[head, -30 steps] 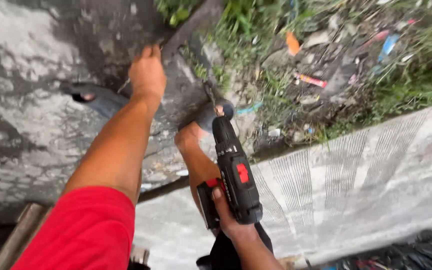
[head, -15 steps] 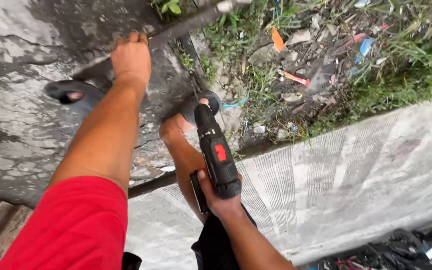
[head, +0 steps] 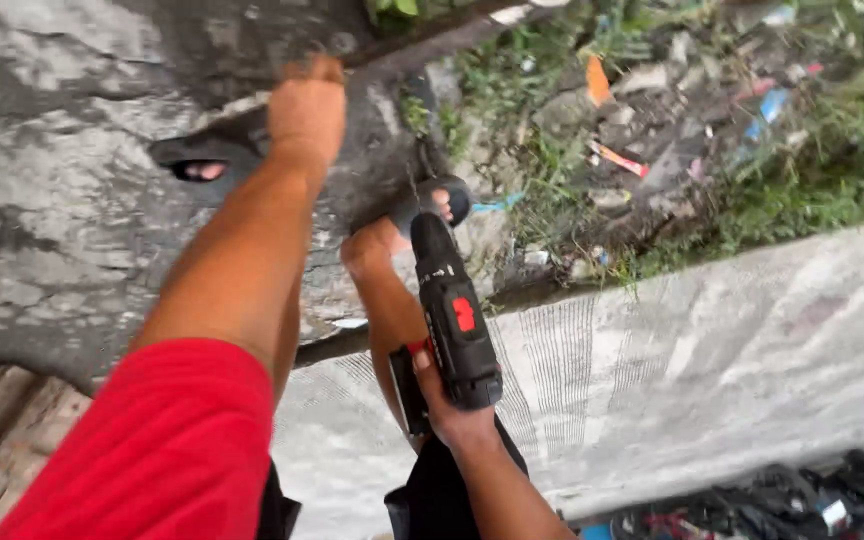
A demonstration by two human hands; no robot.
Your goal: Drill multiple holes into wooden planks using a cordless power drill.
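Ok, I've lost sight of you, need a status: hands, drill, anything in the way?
Left hand gripping dark bar. Right hand holding black drill, bit aimed at concrete. Sandalled foot close beside the drill nose.

The cordless drill with a black plastic body (head: 455,325) carries a red patch on its side. The short sleeve of red cloth (head: 157,450) is plain. The concrete ground (head: 62,190) is mottled grey and white; the grass (head: 832,170) is green, flecked with orange and blue litter.
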